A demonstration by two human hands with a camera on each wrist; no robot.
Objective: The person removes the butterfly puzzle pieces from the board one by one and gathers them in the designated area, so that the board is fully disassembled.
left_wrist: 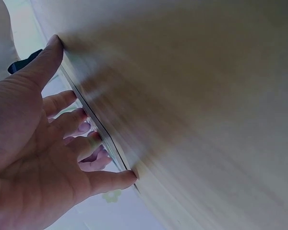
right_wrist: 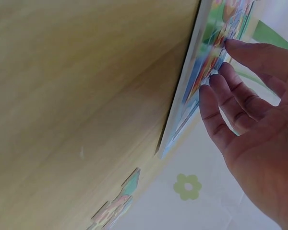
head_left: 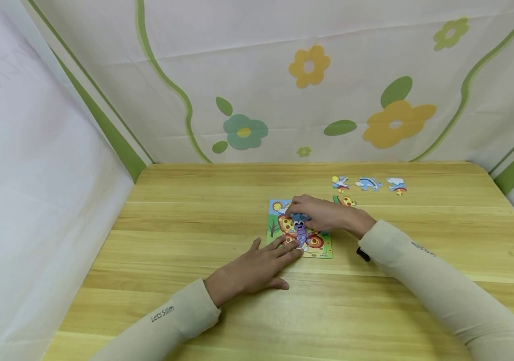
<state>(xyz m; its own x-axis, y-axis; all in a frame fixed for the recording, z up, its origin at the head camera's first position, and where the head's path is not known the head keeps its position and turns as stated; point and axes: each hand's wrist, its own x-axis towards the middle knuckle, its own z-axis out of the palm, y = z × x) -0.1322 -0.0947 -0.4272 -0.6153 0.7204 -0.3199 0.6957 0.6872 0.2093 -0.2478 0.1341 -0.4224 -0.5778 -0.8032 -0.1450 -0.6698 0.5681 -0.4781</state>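
Note:
A butterfly jigsaw puzzle board (head_left: 273, 242) with a purple-bodied butterfly lies on the wooden table. My left hand (head_left: 259, 266) is spread flat, with several fingertips on the board's near left part and the thumb out on the table. In the left wrist view, the fingers of the left hand (left_wrist: 48, 139) reach over the board's edge (left_wrist: 105, 132). My right hand (head_left: 322, 211) arches over the upper part of the board. The right wrist view shows thumb and fingertips of the right hand (right_wrist: 254, 105) touching the picture on the board (right_wrist: 194, 81), with no piece visible between them.
Loose puzzle pieces lie behind and right of the board: a sun piece (head_left: 340, 183), a rainbow piece (head_left: 368, 184), a cloud piece (head_left: 396, 185) and a yellow-spotted piece (head_left: 346, 201) beside the right wrist. A flowered white cloth wall (head_left: 275, 90) stands at the table's back edge.

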